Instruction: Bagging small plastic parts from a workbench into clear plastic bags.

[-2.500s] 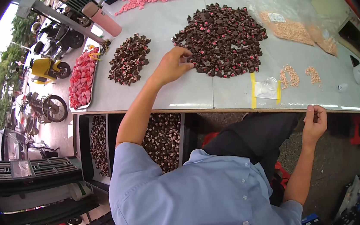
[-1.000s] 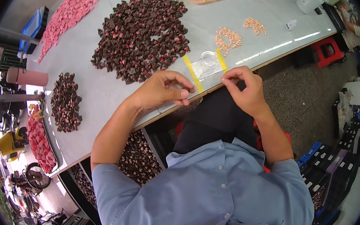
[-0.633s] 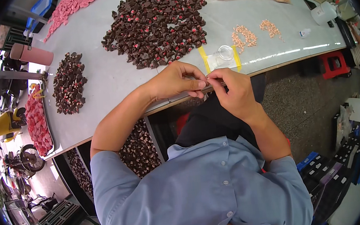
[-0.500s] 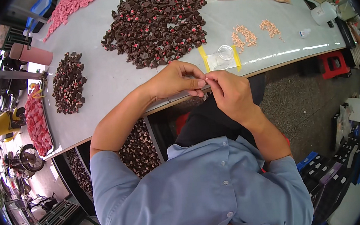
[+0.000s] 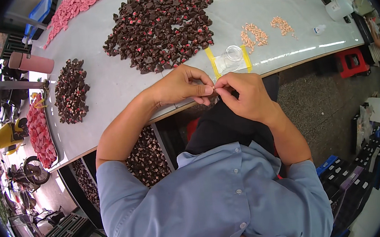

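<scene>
One pale bit (image 5: 213,88) sits at the meeting fingertips, near the front edge of the table (image 5: 113,90). Right hand (image 5: 246,94): thumb and index finger pinch the bit. Left hand (image 5: 183,86): fingers curl toward the thumb; contents hidden, so its grasp cannot be told. The bit appears light, firm and possibly brittle; its smallness makes slipping likely. Grip opposite sides with fingertips only, using low pressure. Similar crumbs (image 5: 261,37) lie right of the cup (image 5: 233,54).
</scene>
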### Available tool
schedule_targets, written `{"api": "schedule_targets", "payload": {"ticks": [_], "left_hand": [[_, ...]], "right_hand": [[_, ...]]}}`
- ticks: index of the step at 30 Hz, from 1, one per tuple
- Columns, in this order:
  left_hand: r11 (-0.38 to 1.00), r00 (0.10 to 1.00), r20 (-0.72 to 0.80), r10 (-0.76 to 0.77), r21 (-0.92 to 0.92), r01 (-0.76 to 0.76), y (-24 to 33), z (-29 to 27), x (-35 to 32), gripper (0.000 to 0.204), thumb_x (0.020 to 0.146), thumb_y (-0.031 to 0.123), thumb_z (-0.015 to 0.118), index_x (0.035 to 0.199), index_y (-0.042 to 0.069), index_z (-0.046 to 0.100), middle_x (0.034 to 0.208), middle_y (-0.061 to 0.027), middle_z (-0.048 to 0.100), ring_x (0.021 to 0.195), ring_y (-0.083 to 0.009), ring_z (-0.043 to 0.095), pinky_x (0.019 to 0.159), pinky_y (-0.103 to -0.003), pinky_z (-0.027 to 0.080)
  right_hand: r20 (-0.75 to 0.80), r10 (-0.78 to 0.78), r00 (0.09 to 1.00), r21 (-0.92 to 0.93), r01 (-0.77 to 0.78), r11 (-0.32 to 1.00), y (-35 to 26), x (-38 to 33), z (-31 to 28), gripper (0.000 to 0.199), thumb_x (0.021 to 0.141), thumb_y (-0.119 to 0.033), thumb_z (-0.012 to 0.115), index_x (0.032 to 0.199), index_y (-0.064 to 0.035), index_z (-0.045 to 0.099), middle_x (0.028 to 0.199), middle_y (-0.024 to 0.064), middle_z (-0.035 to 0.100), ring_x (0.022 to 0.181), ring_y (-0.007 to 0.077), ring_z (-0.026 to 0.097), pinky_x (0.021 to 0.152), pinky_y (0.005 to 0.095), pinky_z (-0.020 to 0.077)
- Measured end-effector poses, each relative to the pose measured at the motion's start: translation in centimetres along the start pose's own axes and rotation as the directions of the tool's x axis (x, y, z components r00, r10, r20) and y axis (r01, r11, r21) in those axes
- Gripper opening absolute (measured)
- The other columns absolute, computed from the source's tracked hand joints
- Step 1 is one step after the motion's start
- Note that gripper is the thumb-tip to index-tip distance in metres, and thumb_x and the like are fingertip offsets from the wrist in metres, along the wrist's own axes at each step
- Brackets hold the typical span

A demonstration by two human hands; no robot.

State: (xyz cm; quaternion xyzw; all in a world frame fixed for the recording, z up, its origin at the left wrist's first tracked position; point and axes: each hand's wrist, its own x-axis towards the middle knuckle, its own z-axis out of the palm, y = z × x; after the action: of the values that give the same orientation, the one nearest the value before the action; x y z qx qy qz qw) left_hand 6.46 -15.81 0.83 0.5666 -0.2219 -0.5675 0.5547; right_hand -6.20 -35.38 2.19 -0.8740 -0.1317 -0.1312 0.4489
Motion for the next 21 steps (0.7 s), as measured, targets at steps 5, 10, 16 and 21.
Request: {"api": "schedule_targets", "payload": {"ticks": [5, 10, 16, 21], "left_hand": [[0.998, 0.999, 0.053, 0.003, 0.058, -0.006, 0.1, 0.0, -0.1, 0.019, 0.093, 0.018, 0.070, 0.101, -0.001, 0.070, 0.091, -0.0065, 0.071, 0.079, -0.0139, 0.072, 0.069, -0.023, 0.055], [0.999, 0.999, 0.044, -0.005, 0.051, 0.003, 0.1, 0.1, -0.1, 0.019, 0.093, 0.017, 0.071, 0.101, 0.000, 0.070, 0.090, -0.0063, 0.071, 0.079, -0.0138, 0.072, 0.069, -0.023, 0.056], [0.998, 0.999, 0.037, -0.006, 0.056, 0.004, 0.1, 0.1, 0.0, 0.022, 0.094, 0.018, 0.070, 0.100, -0.003, 0.069, 0.089, -0.0085, 0.071, 0.078, -0.0135, 0.072, 0.070, -0.023, 0.058], [0.999, 0.999, 0.049, 0.014, 0.042, -0.016, 0.0, 0.1, -0.1, 0.022, 0.094, 0.018, 0.070, 0.100, -0.003, 0.069, 0.090, -0.0088, 0.071, 0.078, -0.0137, 0.072, 0.070, -0.024, 0.058]], "right_hand": [[0.013, -0.055, 0.998, -0.064, 0.056, 0.996, 0.2, 0.2, 0.3, 0.010, 0.080, -0.001, 0.073, 0.085, -0.0013, 0.064, 0.068, 0.0071, 0.065, 0.058, 0.0184, 0.065, 0.052, 0.0287, 0.0492], [0.018, -0.075, 0.997, -0.036, 0.075, 0.997, 0.7, 0.2, 0.4, 0.010, 0.080, 0.000, 0.073, 0.085, -0.0018, 0.064, 0.068, 0.0067, 0.065, 0.056, 0.0176, 0.064, 0.051, 0.0286, 0.0481], [0.018, -0.109, 0.994, -0.050, 0.110, 0.993, 1.3, 0.3, 0.4, 0.010, 0.080, 0.002, 0.072, 0.085, -0.0019, 0.064, 0.067, 0.0060, 0.064, 0.055, 0.0177, 0.063, 0.050, 0.0291, 0.0471], [0.073, -0.131, 0.989, -0.062, 0.135, 0.989, 1.2, 0.5, 0.0, 0.011, 0.079, 0.003, 0.072, 0.085, -0.0016, 0.064, 0.067, 0.0061, 0.064, 0.055, 0.0178, 0.063, 0.050, 0.0288, 0.0464]]}}
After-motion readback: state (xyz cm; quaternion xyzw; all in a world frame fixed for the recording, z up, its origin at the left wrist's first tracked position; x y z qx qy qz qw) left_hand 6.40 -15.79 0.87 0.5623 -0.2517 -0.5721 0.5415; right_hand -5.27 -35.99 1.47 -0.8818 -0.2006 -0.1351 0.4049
